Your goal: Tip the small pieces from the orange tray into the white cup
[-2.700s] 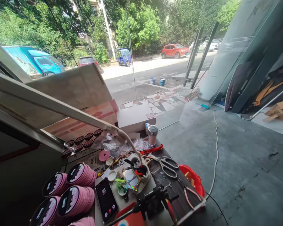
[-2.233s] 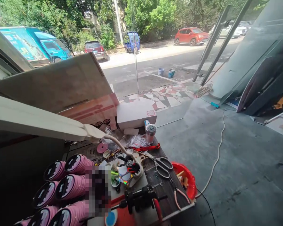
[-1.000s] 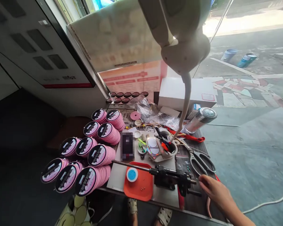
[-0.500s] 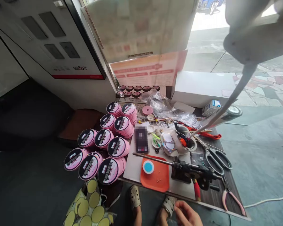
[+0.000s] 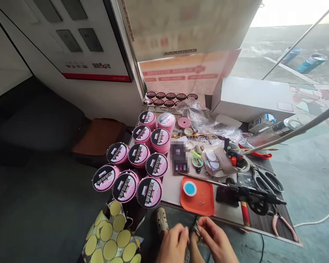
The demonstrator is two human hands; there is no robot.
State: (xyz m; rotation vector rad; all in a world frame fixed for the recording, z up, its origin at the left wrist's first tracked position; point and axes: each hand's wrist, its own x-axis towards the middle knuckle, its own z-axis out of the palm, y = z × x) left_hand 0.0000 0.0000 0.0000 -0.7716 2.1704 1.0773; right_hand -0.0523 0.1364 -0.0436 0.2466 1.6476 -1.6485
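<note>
Both hands are low in the view, in front of the table's near edge. My left hand (image 5: 174, 244) has its fingers curled together; whatever is between them, if anything, is too small to name. Just to its right, my right hand (image 5: 216, 239) pinches with thumb and forefinger, and any item there cannot be made out. The two hands are close but apart. Beyond them lies an orange tray (image 5: 205, 193) with a small white cup of blue material (image 5: 190, 188) and tiny loose pieces. A black hand-cranked tool with a long rod (image 5: 252, 193) stands to its right.
Stacks of pink discs with black labels (image 5: 149, 192) stand at the left. Yellow round stickers (image 5: 109, 250) lie below them. Scissors (image 5: 267, 179), pink-handled pliers (image 5: 285, 228), a phone (image 5: 180, 157) and a white box (image 5: 254, 98) are on the table.
My left hand has come into view at the bottom. My right hand has risen slightly beside it. The camera view has shifted, with the lamp's head now out of sight.
</note>
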